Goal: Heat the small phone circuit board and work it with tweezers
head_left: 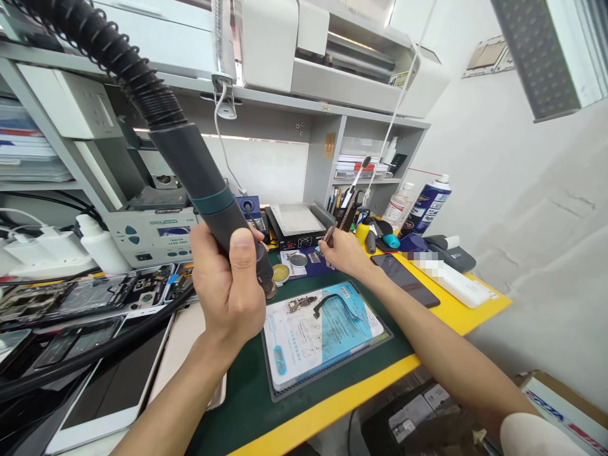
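My left hand [230, 288] grips the dark grey handle of a hot air gun [199, 171], whose ribbed black hose runs up to the top left; its metal nozzle [270, 288] points down toward a blue and white work mat [327, 342]. On the mat lie a small circuit board [300, 305] and a black flex cable [327, 301]. My right hand [342, 252] reaches farther back and pinches a thin pair of tweezers [329, 235] near a black hot plate [295, 225].
A rework station [152, 234] and a white bottle [101, 244] stand at the left. Opened phones [85, 294] and a tablet [111, 386] crowd the left side. A dark phone [405, 278], spray can [427, 206] and tool holder sit at the right on the yellow-edged bench [342, 405].
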The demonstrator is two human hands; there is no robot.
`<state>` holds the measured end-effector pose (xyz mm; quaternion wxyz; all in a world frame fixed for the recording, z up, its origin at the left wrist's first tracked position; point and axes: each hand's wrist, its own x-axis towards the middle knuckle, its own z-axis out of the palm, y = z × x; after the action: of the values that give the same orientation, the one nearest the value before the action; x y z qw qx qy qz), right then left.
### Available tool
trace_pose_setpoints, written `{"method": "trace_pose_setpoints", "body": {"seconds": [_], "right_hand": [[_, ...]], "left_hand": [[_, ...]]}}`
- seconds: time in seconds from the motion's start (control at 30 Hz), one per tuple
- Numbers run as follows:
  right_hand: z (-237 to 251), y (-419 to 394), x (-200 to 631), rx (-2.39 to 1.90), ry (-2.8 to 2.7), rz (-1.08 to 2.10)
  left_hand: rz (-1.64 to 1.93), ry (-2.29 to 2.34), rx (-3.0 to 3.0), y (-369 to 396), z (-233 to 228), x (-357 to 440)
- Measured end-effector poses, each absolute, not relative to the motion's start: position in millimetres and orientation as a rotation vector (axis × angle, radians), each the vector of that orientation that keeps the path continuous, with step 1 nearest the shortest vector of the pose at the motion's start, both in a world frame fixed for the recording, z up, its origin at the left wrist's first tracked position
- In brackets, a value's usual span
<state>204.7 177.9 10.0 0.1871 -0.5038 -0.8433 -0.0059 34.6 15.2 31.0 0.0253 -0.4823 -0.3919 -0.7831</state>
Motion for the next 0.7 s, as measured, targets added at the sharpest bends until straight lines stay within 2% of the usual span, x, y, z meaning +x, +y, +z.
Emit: {"method": "trace_pose_setpoints", "body": {"seconds": [0.7], "right_hand": [[11.5, 176.7, 204.1, -1.431, -2.379, -0.032]], "left_hand": [[-2.381, -1.205, -1.492, 14.4, 31.3, 34.4]]}}
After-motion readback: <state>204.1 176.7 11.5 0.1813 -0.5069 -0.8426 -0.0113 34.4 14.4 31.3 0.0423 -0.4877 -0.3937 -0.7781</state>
